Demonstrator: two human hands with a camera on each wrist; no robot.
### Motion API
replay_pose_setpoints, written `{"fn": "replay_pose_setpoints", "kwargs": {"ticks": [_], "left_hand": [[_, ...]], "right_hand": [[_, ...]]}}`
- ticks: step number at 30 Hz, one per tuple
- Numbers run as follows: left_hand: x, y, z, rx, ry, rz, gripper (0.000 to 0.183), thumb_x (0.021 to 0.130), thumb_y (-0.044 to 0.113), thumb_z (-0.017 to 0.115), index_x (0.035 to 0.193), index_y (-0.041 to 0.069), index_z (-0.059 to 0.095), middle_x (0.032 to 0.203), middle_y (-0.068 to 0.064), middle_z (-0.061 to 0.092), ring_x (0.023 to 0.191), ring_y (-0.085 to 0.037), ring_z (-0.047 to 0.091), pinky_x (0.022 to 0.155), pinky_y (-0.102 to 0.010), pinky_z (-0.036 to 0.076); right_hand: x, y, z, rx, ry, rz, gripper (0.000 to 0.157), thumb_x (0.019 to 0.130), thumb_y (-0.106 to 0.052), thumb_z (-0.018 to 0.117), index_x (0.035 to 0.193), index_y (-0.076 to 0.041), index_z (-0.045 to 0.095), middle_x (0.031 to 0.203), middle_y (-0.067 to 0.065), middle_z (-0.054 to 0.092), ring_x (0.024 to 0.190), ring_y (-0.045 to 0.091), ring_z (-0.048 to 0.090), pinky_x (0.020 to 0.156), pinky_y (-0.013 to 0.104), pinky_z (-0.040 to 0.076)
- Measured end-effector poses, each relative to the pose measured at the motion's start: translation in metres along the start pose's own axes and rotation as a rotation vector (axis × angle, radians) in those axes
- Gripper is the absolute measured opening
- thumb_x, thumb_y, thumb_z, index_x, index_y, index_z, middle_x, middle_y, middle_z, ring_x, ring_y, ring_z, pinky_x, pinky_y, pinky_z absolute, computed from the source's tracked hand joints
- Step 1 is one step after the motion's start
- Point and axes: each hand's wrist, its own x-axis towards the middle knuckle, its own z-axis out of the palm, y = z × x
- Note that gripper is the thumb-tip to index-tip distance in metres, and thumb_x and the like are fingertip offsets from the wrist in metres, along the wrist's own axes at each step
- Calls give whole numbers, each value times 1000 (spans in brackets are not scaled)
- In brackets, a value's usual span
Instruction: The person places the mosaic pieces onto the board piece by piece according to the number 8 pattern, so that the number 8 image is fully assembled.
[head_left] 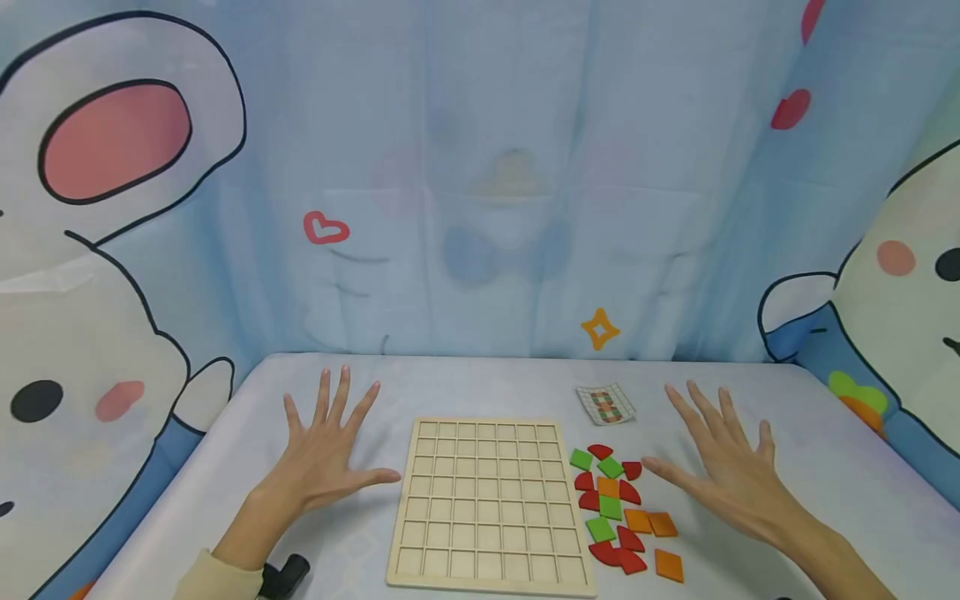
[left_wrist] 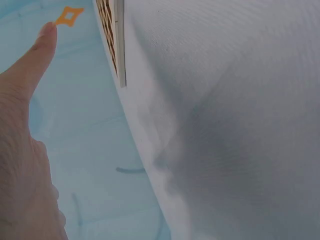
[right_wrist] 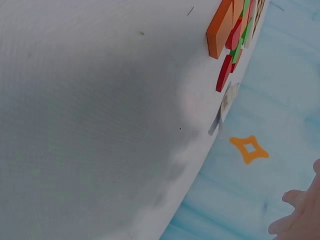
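Observation:
Both hands hover over the white table with fingers spread and hold nothing. My left hand point(head_left: 322, 457) is to the left of a wooden grid board point(head_left: 486, 585), its thumb pointing at the board's left edge. On the other side, my right hand point(head_left: 731, 475) is to the right of a group of flat pieces, thumb toward them. The group has red quarter-round pieces point(head_left: 631, 539), green squares point(head_left: 600, 529) and orange squares point(head_left: 669, 566), lying along the board's right side. In the left wrist view the thumb point(left_wrist: 37, 57) is extended; in the right wrist view only some fingertips point(right_wrist: 295, 197) show.
A small printed pattern card point(head_left: 606, 405) lies behind the pieces, slightly curled. The white tablecloth point(head_left: 480, 385) reaches back to a blue cartoon curtain point(head_left: 510, 317). A black strap device point(head_left: 285, 575) is on the left wrist.

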Motion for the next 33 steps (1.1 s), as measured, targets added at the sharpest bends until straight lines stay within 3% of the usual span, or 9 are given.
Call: {"fn": "replay_pose_setpoints", "kwargs": {"ticks": [6,23,29,33], "left_hand": [[-1,0,0,-3,4,4,114,81,83,64,167,18,27,172,-28,4,157,-52,-3,105,-91,1],[-4,2,1,-36,-25,2,111,83,80,65,167,19,27,173,-26,4,155,-58,-4,103,-93,2],[-5,10,-2,-116,-56,64,105,86,74,68,169,26,22,175,-18,1,157,-51,-6,109,-88,4],[-4,17,-5,-156,-89,128,105,87,68,72,169,23,24,175,-16,6,159,-46,0,117,-80,5]], "right_hand": [[0,2,0,-6,34,-6,108,91,-62,67,170,-22,6,171,29,3,153,56,-16,104,87,-16],[-3,-2,-1,-10,32,-24,106,92,-64,66,170,-22,7,171,29,3,153,56,-17,102,87,-19],[-6,-6,-4,1,20,-24,107,90,-62,69,170,-20,11,171,29,4,153,56,-15,104,87,-18],[-8,-14,-7,4,-4,-28,107,88,-60,73,169,-18,15,170,29,11,154,55,-12,106,85,-17]]}}
